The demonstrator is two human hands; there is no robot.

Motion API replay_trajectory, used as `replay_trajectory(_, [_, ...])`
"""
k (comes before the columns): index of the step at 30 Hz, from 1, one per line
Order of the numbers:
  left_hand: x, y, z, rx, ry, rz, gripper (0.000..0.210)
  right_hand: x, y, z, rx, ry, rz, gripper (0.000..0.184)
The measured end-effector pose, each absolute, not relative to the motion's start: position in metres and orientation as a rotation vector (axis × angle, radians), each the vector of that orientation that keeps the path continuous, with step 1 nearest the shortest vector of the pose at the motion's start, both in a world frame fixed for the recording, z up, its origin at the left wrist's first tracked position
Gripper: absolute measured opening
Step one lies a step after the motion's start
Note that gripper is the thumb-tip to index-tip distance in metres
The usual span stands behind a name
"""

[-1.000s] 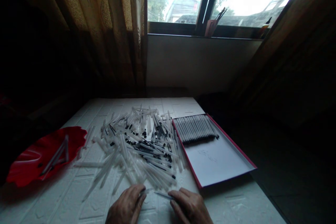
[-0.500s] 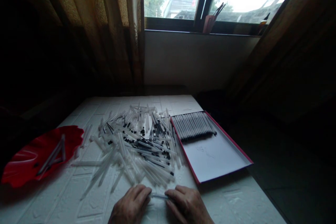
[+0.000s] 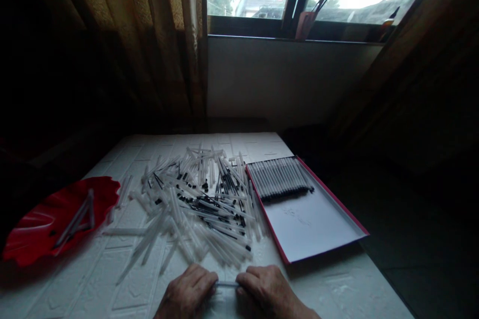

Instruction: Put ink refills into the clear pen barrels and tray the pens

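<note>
The left hand is showing its back, fingers curling inward, closing tightly on one end of a thin tube. The right hand is mirroring it, pinching the other end, its wrist slanting away to the lower right. Between those facing fingertips the tube is lying roughly level, over the table's near part, just this side of the pile. Beyond the right hand, the box is holding a row of pens; a red dish is sitting well off left.
</note>
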State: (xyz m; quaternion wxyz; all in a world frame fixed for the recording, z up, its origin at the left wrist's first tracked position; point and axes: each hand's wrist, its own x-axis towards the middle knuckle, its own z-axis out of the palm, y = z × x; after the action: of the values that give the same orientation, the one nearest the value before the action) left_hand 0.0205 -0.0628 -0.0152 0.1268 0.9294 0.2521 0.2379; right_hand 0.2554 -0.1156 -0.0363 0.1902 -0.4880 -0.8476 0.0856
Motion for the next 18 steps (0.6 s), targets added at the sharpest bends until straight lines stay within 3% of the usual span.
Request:
replay_trajectory(11, [0.023,-0.06,-0.019,2.686,0.747,0.648,0.031,0.253,-0.113,-0.043,-1.345,-2.365,0.186,0.026])
replay_trajectory(18, [0.02,-0.057,-0.027,2.64,0.819,0.851,0.026,0.249,-0.116,-0.046,-1.355,-2.216,0.288,0.013])
